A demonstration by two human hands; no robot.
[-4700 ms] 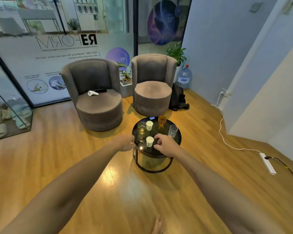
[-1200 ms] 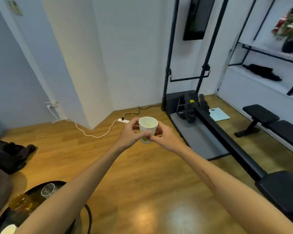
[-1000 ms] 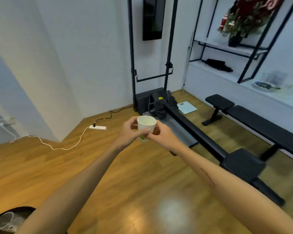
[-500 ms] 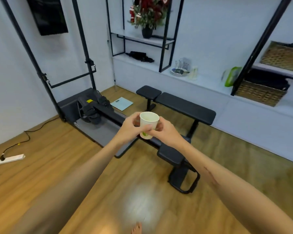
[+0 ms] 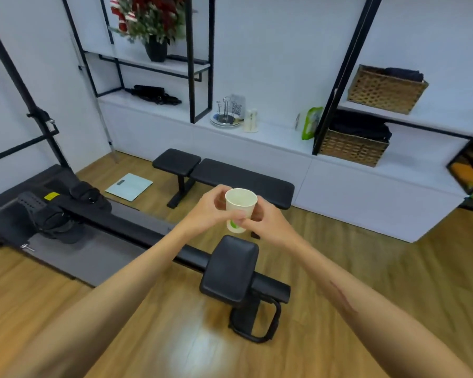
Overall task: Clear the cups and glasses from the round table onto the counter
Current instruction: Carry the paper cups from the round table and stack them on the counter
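A white paper cup [image 5: 240,205] with a green mark is held upright in front of me at chest height, its open mouth facing up. My left hand [image 5: 208,211] grips it from the left and my right hand [image 5: 268,222] from the right, fingers curled round its lower half. The white counter [image 5: 273,137] runs along the far wall, well beyond the cup. The round table is out of view.
A black rowing machine [image 5: 115,225] with its seat [image 5: 231,271] lies on the wood floor right below my hands. A black weight bench [image 5: 224,175] stands before the counter. On the counter are a cup rack on a plate [image 5: 225,117], a green packet [image 5: 310,122] and wicker baskets [image 5: 352,147].
I have turned away from the round table toward the counter wall, with the cup held in both hands the whole time. The counter and bench now appear nearer and more central.
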